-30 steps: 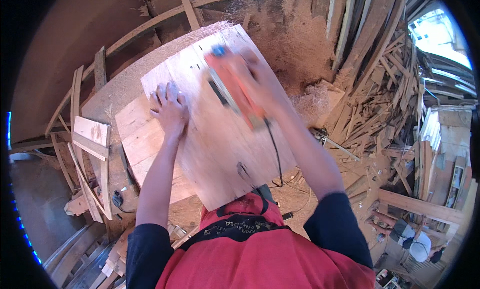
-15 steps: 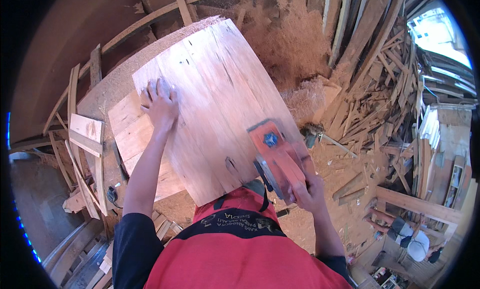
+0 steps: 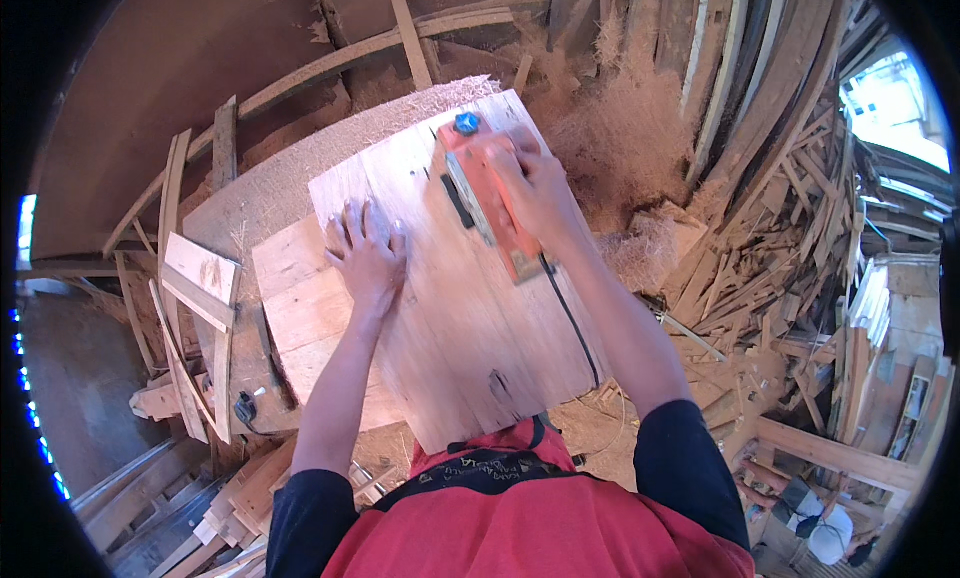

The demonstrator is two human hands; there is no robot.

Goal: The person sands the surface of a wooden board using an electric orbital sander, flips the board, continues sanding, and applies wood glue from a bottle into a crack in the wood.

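My hands work apart: the left hand [image 3: 372, 263] lies spread on the left of the wooden panel [image 3: 450, 338]; the right hand [image 3: 540, 193] is wrapped around an orange power planer [image 3: 484, 200]. I see that planer on the panel's upper right, its black cord [image 3: 573, 318] running along the panel's right side.

Open lane on the top wood panel [image 3: 470, 348] between left hand [image 3: 368, 263] and orange power planer [image 3: 490, 203]; near middle is open too. Blockers: planer with right hand [image 3: 535, 193] on it at the far end, black cord [image 3: 572, 323] down the right side, right forearm [image 3: 635, 333] beyond. Scrap wood pile [image 3: 750, 238] crowds farther right.
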